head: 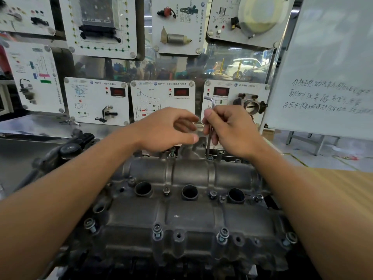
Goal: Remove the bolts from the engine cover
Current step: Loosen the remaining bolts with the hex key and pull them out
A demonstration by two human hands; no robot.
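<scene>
A grey cast engine cover (191, 215) fills the lower middle of the head view. My right hand (232, 128) pinches an L-shaped hex key (210, 138) that stands upright, its tip in a bolt (210, 158) on the cover's far edge. My left hand (167, 130) hovers just left of the key with fingers loosely curled, holding nothing, above another far-edge bolt (172, 152). Several raised bolts line the near edge, among them a left bolt (90, 224), a middle bolt (157, 230) and a right bolt (223, 236). Smaller bolts sit between the three round plug wells (189, 192).
Display panels with sensors and meters (161, 102) stand upright right behind the engine. A whiteboard (323, 77) leans at the right. A black part (70, 150) sits at the engine's left end. A wooden surface (343, 199) lies to the right.
</scene>
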